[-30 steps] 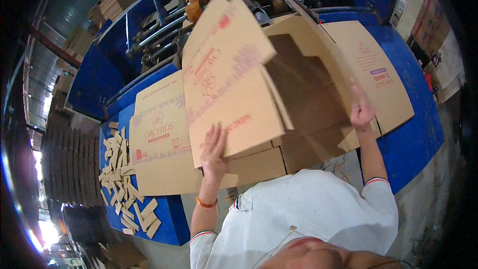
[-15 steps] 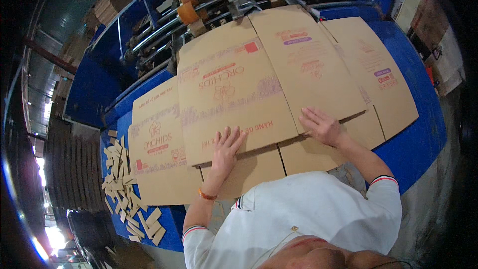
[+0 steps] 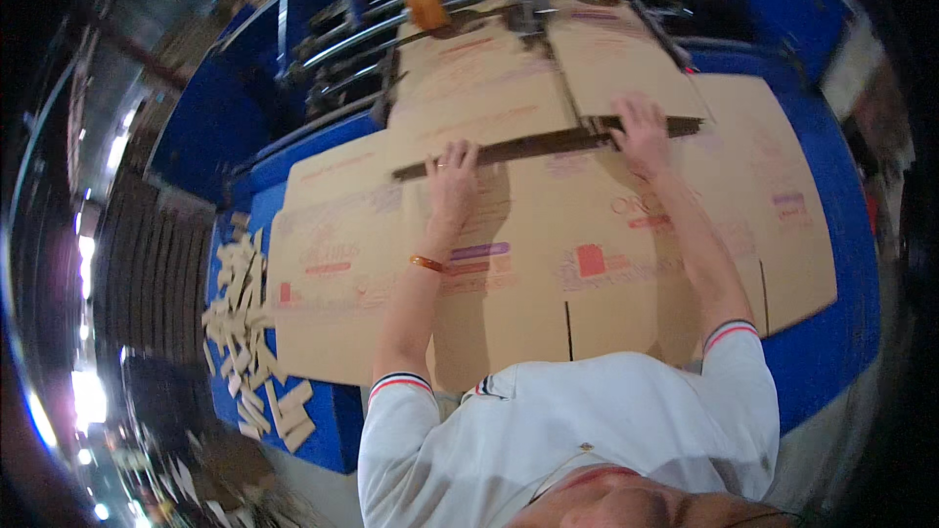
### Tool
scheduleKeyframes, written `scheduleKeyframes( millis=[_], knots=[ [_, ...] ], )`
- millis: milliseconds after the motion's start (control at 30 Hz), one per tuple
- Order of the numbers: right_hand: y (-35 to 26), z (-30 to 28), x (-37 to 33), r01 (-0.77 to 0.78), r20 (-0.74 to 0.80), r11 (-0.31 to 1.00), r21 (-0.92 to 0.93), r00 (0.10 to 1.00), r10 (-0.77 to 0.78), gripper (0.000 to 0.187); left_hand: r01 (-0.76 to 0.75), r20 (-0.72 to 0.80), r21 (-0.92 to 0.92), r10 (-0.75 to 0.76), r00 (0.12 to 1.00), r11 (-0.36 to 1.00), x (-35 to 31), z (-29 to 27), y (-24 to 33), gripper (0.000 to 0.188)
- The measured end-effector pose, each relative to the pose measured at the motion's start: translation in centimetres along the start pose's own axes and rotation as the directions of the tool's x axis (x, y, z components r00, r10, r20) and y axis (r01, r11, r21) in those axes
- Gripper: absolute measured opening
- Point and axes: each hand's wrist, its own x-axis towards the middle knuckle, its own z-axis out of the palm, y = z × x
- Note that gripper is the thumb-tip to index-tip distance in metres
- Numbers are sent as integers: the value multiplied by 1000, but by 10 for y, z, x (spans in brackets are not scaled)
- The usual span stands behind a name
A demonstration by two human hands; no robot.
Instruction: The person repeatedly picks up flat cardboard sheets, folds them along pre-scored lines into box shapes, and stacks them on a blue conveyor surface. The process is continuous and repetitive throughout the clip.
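Flattened cardboard sheets (image 3: 587, 284) lie spread across the blue table (image 3: 831, 332) nearest the person. Left hand (image 3: 452, 181) rests flat with fingers spread on the near edge of the folded carton stack (image 3: 489, 98); right hand (image 3: 641, 132) lies open on the same edge, further right. Beyond, the stack's far end reaches under the machine's orange rollers (image 3: 428, 5). Cardboard offcuts (image 3: 245, 323) litter the table's left end.
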Motion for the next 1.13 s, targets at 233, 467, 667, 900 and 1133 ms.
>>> scheduleKeyframes(
  millis=[233, 467, 667, 900, 1133],
  knots=[
    [37, 45, 24, 41, 175, 995, 94, 983, -57, 46, 409, -62, -97, -416, 907, 907, -75, -40, -92, 45],
    [28, 85, 94, -32, 354, 986, 165, 935, -29, 40, 917, -164, 340, -947, 276, 208, -192, -28, -294, 71],
    [14, 77, 129, -47, 454, 986, 158, 890, -31, 36, 967, -43, 193, -983, 180, 169, -248, -49, -346, 73],
    [68, 61, 193, -60, 160, 985, 161, 987, 34, 49, 978, 22, 76, -981, 194, 195, -252, -79, -362, 66],
    [83, -134, 240, -30, 38, 978, 205, 999, 23, 51, 969, -99, -192, -986, 136, 153, -242, -165, -408, 73]
  ],
)
